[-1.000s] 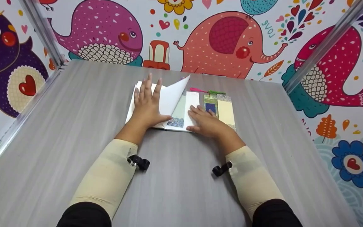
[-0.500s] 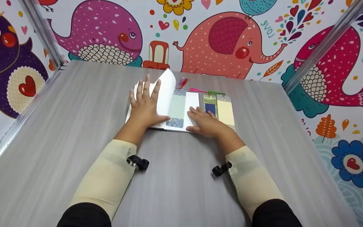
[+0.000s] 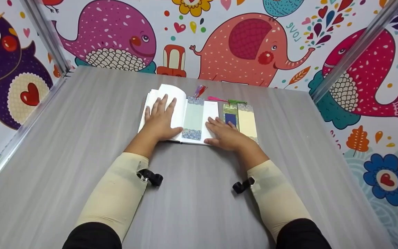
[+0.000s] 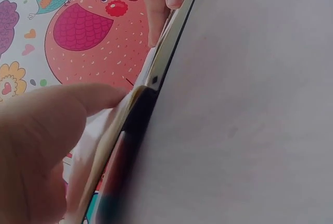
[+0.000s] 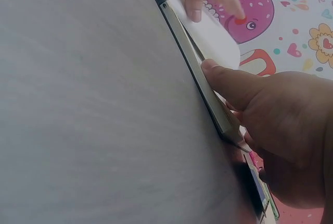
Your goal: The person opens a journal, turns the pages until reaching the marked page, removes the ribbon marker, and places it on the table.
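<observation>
An open white book (image 3: 171,103) lies on the grey table (image 3: 81,138) near the far edge. My left hand (image 3: 160,117) lies flat with straight fingers on its left pages. A pale green bookmark (image 3: 193,119) with patterned ends lies on the right page. My right hand (image 3: 225,133) rests flat on the book's right side, its thumb at the near edge. In the wrist views the book's edge (image 4: 156,73) (image 5: 200,86) shows side-on, with the left thumb (image 4: 62,109) and right thumb (image 5: 229,81) against it.
Two more bookmarks, a green-and-blue one (image 3: 230,116) and a cream one (image 3: 247,122), lie just right of the book, with red and pink tassels (image 3: 216,98) at their far ends. Walls with colourful animal pictures (image 3: 247,45) enclose the table.
The raised page has swung over to the left and come down under my left hand, uncovering the green bookmark. My right hand has stayed put.
</observation>
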The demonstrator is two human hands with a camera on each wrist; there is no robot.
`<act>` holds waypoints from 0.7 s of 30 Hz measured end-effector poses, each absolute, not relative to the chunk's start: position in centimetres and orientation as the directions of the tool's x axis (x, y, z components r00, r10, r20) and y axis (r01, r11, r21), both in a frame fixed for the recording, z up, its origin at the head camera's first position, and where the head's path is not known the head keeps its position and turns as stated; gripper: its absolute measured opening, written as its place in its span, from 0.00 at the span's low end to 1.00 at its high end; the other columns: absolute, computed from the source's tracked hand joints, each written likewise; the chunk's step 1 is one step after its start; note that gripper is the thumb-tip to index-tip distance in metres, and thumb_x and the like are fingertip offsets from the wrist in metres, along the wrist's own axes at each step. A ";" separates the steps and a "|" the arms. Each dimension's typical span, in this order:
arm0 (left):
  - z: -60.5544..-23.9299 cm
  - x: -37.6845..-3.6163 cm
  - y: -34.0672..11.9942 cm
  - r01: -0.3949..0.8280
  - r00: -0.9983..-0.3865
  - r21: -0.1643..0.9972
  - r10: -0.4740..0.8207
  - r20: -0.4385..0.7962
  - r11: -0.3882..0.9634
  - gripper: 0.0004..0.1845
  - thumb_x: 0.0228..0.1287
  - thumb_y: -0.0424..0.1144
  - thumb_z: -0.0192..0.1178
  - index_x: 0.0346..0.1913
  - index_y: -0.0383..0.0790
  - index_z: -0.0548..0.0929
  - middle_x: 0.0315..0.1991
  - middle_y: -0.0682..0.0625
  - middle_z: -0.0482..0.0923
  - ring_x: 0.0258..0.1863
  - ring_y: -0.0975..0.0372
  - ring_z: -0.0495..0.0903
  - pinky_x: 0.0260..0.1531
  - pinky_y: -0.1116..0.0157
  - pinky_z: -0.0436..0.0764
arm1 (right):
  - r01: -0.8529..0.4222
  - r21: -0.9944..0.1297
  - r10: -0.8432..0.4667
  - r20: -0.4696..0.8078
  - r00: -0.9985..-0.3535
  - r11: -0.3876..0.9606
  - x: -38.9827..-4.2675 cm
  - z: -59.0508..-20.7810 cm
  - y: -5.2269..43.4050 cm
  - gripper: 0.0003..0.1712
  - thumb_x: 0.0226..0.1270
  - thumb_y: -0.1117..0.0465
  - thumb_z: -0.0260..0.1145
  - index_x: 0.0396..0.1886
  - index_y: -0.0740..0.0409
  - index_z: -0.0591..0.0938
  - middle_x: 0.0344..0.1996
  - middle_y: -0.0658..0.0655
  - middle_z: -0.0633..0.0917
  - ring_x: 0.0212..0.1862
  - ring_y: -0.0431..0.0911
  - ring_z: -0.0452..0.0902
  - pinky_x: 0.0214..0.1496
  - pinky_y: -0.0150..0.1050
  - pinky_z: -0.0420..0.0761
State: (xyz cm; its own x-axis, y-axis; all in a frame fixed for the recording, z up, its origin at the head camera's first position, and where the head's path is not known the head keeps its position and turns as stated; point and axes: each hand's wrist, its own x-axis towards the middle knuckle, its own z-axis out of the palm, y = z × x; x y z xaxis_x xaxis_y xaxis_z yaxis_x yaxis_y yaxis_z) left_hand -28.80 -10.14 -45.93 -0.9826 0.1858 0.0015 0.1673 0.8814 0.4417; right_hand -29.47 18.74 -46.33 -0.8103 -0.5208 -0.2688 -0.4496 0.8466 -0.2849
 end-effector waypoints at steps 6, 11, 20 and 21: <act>-45.8 -28.6 -10.3 0.161 -0.964 0.454 0.238 -0.117 0.876 0.46 0.72 0.57 0.60 0.88 0.54 0.54 0.91 0.46 0.36 0.90 0.46 0.34 0.84 0.34 0.31 | -0.453 -0.282 -0.523 -0.269 -0.808 0.845 -29.5 -46.3 18.7 0.50 0.78 0.32 0.59 0.89 0.45 0.54 0.90 0.48 0.49 0.91 0.53 0.36 0.89 0.68 0.37; -46.0 -28.6 -10.3 0.170 -0.948 0.447 0.270 -0.170 0.878 0.40 0.75 0.54 0.52 0.87 0.53 0.58 0.90 0.45 0.43 0.90 0.45 0.39 0.84 0.33 0.35 | -0.459 -0.287 -0.530 -0.263 -0.806 0.841 -29.5 -46.4 18.7 0.50 0.78 0.32 0.59 0.89 0.46 0.54 0.90 0.49 0.50 0.91 0.53 0.36 0.88 0.68 0.38; -46.3 -28.9 -10.6 0.144 -0.932 0.431 0.269 -0.244 0.891 0.40 0.78 0.61 0.48 0.88 0.54 0.55 0.90 0.44 0.42 0.90 0.45 0.40 0.85 0.35 0.38 | -0.458 -0.276 -0.524 -0.260 -0.811 0.845 -29.4 -46.2 18.5 0.49 0.78 0.33 0.60 0.89 0.47 0.55 0.90 0.49 0.50 0.91 0.53 0.37 0.89 0.68 0.39; -46.3 -28.9 -10.6 0.147 -0.930 0.429 0.272 -0.247 0.891 0.40 0.78 0.60 0.48 0.88 0.54 0.55 0.90 0.44 0.42 0.90 0.44 0.40 0.85 0.35 0.38 | -0.456 -0.276 -0.522 -0.256 -0.813 0.846 -29.3 -46.2 18.4 0.49 0.78 0.34 0.60 0.89 0.46 0.56 0.90 0.49 0.51 0.91 0.53 0.38 0.89 0.68 0.39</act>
